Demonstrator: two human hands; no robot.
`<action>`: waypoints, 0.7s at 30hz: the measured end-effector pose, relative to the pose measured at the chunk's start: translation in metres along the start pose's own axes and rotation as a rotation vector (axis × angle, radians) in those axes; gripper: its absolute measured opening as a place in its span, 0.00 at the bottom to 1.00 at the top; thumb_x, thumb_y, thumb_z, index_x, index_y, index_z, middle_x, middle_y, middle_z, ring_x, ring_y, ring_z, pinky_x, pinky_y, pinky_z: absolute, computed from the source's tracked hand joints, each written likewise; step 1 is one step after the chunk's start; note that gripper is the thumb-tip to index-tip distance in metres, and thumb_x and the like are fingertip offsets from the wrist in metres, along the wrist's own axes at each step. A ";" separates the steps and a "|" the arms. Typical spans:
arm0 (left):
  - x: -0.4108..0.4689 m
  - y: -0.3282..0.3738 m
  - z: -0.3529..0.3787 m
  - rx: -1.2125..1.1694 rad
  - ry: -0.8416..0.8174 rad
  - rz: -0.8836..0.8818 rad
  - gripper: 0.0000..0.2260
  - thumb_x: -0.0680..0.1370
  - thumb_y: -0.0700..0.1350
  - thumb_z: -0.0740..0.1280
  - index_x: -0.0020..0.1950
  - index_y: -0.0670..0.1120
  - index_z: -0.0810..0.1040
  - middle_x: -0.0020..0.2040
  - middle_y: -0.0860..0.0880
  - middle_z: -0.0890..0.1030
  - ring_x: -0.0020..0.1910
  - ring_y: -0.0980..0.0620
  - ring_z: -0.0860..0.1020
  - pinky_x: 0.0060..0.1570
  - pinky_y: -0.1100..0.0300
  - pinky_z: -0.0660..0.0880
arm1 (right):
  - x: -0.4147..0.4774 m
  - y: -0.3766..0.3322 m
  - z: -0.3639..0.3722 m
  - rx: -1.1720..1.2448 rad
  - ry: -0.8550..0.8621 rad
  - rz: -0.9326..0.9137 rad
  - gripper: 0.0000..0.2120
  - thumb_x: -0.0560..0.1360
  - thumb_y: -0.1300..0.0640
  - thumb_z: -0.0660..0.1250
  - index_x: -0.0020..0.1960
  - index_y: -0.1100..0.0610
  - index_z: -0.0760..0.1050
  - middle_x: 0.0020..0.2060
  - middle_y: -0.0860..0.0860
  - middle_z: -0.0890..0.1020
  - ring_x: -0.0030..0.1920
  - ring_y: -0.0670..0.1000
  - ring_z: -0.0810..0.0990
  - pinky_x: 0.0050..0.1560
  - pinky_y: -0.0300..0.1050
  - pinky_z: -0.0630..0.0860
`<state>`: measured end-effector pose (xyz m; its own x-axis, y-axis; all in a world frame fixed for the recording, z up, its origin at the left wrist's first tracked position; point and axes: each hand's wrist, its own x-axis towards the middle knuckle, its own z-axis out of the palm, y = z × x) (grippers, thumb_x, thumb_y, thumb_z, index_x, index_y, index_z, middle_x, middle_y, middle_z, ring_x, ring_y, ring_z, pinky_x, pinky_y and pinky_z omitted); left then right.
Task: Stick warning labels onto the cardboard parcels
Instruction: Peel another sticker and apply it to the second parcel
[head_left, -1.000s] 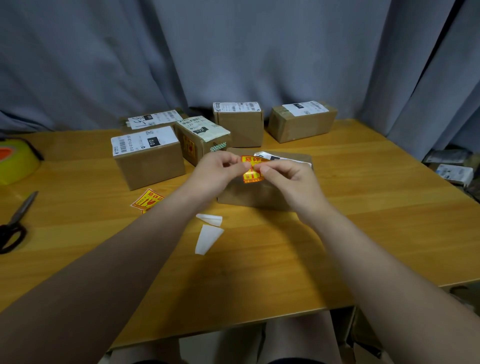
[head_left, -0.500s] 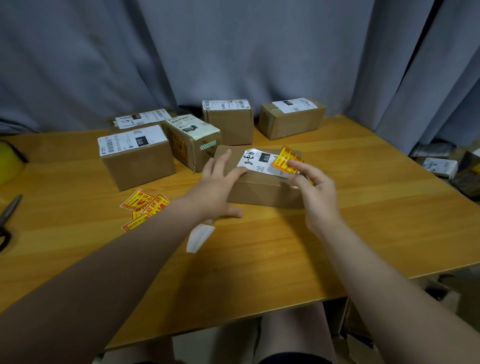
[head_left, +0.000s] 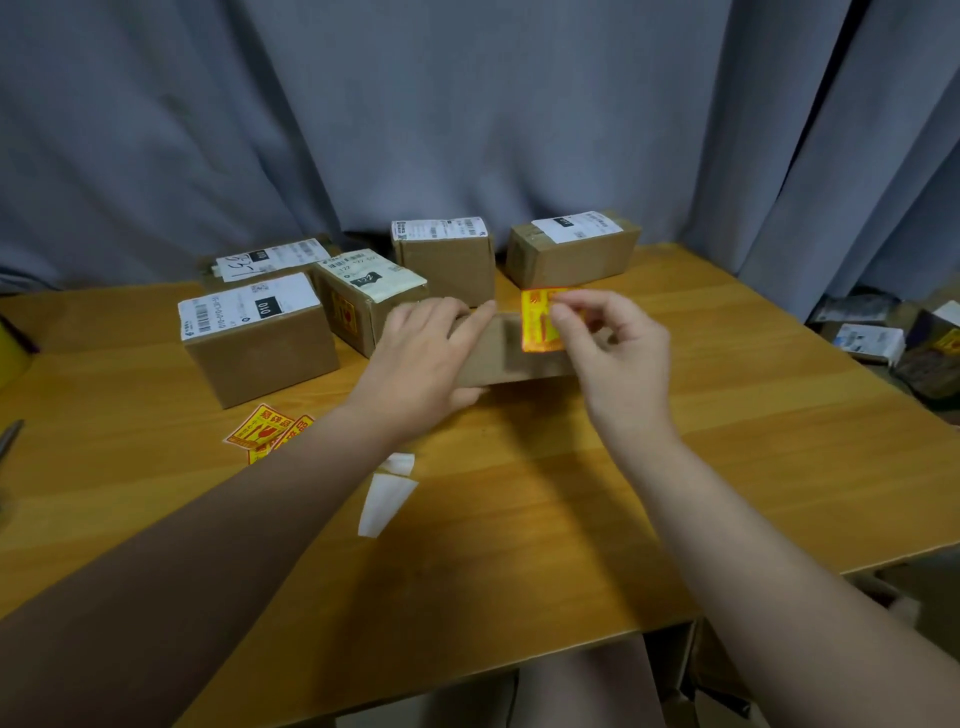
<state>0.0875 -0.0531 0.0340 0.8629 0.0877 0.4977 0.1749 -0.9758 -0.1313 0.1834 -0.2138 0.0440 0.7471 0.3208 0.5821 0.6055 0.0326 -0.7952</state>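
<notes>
Parcel (head_left: 511, 361) of brown cardboard sits mid-tabletop (head_left: 519, 545), nearer the far edge. Your left grip (head_left: 423, 358) lies over its left end, fingers straight and pressing, nothing clasped. Your right grip (head_left: 618, 358) pinches a yellow warning label (head_left: 540, 322) between thumb and fingertips, upright at the parcel's upper right edge; you cannot tell whether it touches the cardboard. Five other parcels (head_left: 260, 353) stand along the far edge. Spare labels (head_left: 265, 428) and white backing strips (head_left: 387, 496) lie left of centre.

Grey curtain (head_left: 467, 114) backdrop, wooden table (head_left: 779, 467), dim indoor light
</notes>
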 end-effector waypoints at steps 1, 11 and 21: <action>0.001 -0.001 -0.001 -0.037 -0.013 0.002 0.36 0.70 0.55 0.71 0.73 0.44 0.63 0.61 0.42 0.72 0.61 0.43 0.71 0.61 0.46 0.65 | -0.002 0.000 0.002 0.004 -0.054 0.009 0.05 0.74 0.56 0.69 0.47 0.46 0.80 0.40 0.44 0.81 0.44 0.50 0.78 0.47 0.49 0.76; -0.002 -0.006 0.002 -0.143 -0.002 0.000 0.36 0.69 0.57 0.72 0.72 0.46 0.63 0.64 0.45 0.72 0.63 0.45 0.71 0.63 0.48 0.66 | -0.003 0.005 0.017 -0.087 -0.119 0.130 0.07 0.71 0.48 0.67 0.40 0.34 0.77 0.40 0.39 0.81 0.50 0.49 0.79 0.60 0.59 0.70; -0.002 -0.010 0.002 -0.155 -0.029 0.001 0.36 0.70 0.57 0.71 0.73 0.49 0.61 0.65 0.47 0.71 0.64 0.47 0.69 0.64 0.49 0.65 | -0.002 0.007 0.016 -0.227 -0.134 0.114 0.05 0.76 0.53 0.67 0.49 0.45 0.79 0.44 0.43 0.81 0.51 0.45 0.74 0.57 0.47 0.59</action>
<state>0.0849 -0.0435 0.0320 0.8765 0.0907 0.4728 0.1012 -0.9949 0.0031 0.1817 -0.1994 0.0341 0.7802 0.4327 0.4517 0.5769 -0.2185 -0.7870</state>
